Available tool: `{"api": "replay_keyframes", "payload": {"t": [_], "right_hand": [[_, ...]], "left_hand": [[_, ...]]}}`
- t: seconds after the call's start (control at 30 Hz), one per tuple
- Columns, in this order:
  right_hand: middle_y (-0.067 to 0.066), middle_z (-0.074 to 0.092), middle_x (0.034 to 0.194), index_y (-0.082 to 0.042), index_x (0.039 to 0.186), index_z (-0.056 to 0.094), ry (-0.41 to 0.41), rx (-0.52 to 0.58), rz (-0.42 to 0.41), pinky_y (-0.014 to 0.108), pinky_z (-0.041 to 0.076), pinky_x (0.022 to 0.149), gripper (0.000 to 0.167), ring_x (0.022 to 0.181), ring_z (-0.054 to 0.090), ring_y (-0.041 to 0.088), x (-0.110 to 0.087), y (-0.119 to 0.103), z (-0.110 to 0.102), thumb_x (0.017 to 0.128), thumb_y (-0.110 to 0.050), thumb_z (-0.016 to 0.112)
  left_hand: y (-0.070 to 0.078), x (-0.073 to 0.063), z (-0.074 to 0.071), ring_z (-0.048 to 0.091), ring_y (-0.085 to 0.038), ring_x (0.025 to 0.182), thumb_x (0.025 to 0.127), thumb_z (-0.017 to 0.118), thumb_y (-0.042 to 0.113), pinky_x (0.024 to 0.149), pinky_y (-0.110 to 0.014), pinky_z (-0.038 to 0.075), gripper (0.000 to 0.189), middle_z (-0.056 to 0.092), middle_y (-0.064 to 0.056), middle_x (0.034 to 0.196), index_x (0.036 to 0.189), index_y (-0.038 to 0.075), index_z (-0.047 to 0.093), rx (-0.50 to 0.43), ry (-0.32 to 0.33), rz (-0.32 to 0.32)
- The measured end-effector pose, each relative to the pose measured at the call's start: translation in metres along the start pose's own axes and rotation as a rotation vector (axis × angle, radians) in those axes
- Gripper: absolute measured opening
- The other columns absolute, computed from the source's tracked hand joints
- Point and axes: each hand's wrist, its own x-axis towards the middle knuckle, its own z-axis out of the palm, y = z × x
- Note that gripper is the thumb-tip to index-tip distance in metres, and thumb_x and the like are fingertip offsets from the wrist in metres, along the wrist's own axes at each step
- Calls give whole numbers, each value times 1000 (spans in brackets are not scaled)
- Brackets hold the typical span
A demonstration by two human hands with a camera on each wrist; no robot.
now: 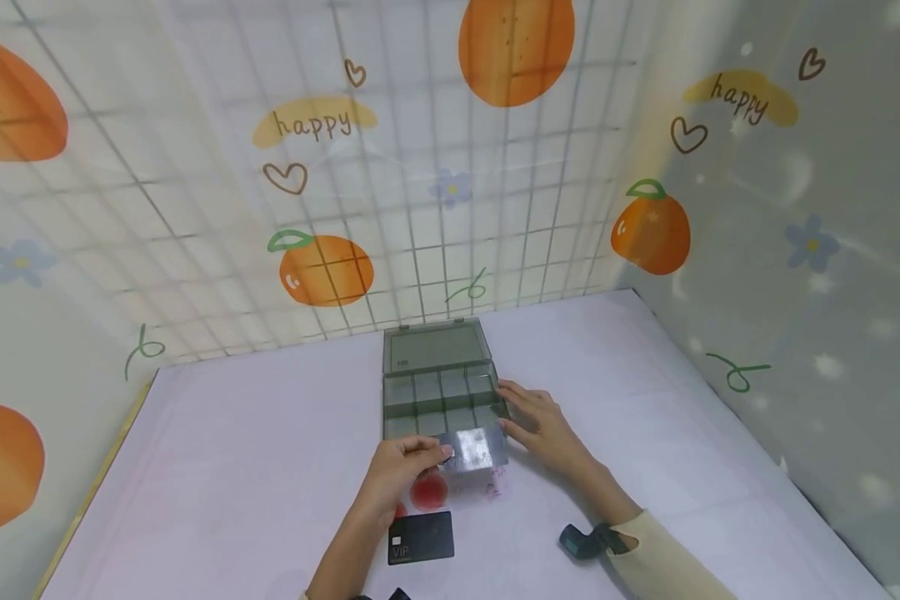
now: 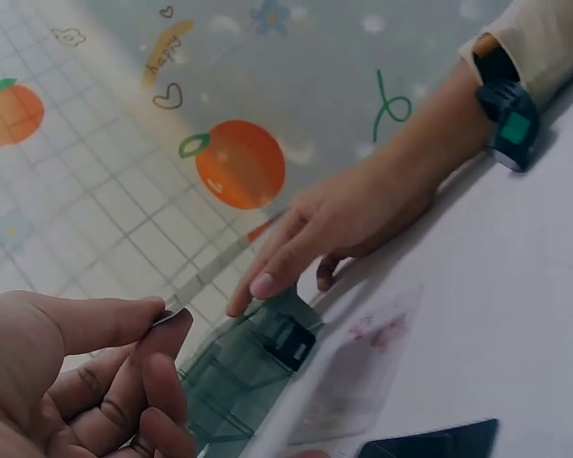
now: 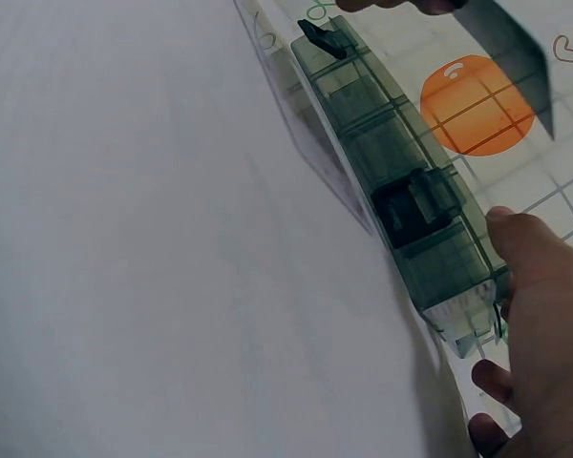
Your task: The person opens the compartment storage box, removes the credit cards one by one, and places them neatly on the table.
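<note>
My left hand [image 1: 405, 465] pinches a shiny dark card [image 1: 476, 450] between thumb and fingers, above the near edge of a translucent green compartment box [image 1: 435, 392]. The box's lid [image 1: 438, 346] lies back behind it. In the left wrist view the card shows edge-on. My right hand [image 1: 543, 429] is at the box's right side, its thumb and fingers spread loosely near the rim; in the right wrist view its thumb [image 3: 525, 239] is beside the box wall. Dark latches [image 3: 415, 208] show along the box's front.
A black card marked VIP [image 1: 422, 537] lies on the white tabletop near my left forearm. A red round patch [image 1: 429, 492] and pink marks [image 1: 495, 482] show between it and the box. Patterned fabric walls [image 1: 450, 192] stand behind and at the sides.
</note>
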Motion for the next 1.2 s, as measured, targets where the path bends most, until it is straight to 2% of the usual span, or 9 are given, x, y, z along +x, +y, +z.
{"api": "replay_keyframes", "payload": {"t": [0.1, 0.2, 0.33, 0.47, 0.67, 0.87, 1.03, 1.2], "right_hand": [[-4, 39, 158, -16, 148, 51, 4, 2, 4, 58, 36, 99, 57, 129, 44, 29, 0, 0, 0, 98, -39, 64], [-4, 39, 158, -16, 148, 51, 7, 0, 8, 59, 36, 99, 57, 129, 44, 29, 0, -1, -1, 98, -40, 64], [-2, 40, 158, -17, 149, 51, 1, 2, 19, 59, 36, 99, 58, 129, 43, 30, 1, -2, -2, 98, -41, 64], [-1, 39, 158, -16, 149, 50, -10, 1, 25, 59, 36, 99, 58, 129, 43, 30, 1, -4, -3, 98, -42, 63], [2, 40, 157, -14, 148, 51, -6, 12, 17, 59, 36, 100, 58, 129, 43, 30, 2, -4, -4, 98, -40, 64], [-1, 39, 158, -15, 149, 50, -13, 17, 22, 59, 35, 100, 58, 130, 42, 29, 3, -3, -2, 98, -40, 64], [-2, 40, 158, -15, 148, 51, -15, 17, 22, 58, 35, 100, 58, 129, 43, 30, 2, -1, -1, 98, -40, 65], [-1, 40, 158, -15, 148, 51, -5, 19, 17, 59, 36, 99, 58, 129, 43, 30, 2, -1, -1, 97, -39, 66]], "left_hand": [[-4, -6, 3, 62, -20, 92, 85, 81, 35, 81, -36, 50, 33, 72, -3, 96, 98, 5, 77, 54, -1, -7], [-8, -10, 8, 63, -20, 95, 84, 81, 39, 80, -36, 52, 34, 73, -3, 97, 97, 8, 77, 90, -6, -13], [-10, -15, 14, 66, -20, 83, 84, 81, 37, 73, -35, 55, 32, 73, -6, 85, 95, 8, 78, 83, -20, -14], [-14, -20, 19, 68, -21, 80, 84, 82, 33, 73, -35, 56, 29, 73, -4, 81, 94, 6, 77, 77, -24, -9], [-20, -26, 23, 62, -16, 70, 84, 82, 30, 65, -31, 50, 25, 70, -1, 77, 91, 6, 78, 100, -44, 20], [-23, -34, 26, 59, -14, 61, 81, 84, 28, 61, -29, 47, 21, 67, 1, 71, 84, 7, 78, 187, -27, 65], [-27, -39, 28, 58, -12, 58, 80, 84, 24, 58, -29, 46, 18, 66, 1, 63, 82, 8, 78, 227, -14, 57], [-26, -44, 30, 59, -13, 57, 80, 84, 21, 56, -29, 47, 17, 68, -2, 65, 82, 6, 77, 239, -33, 53]]}}
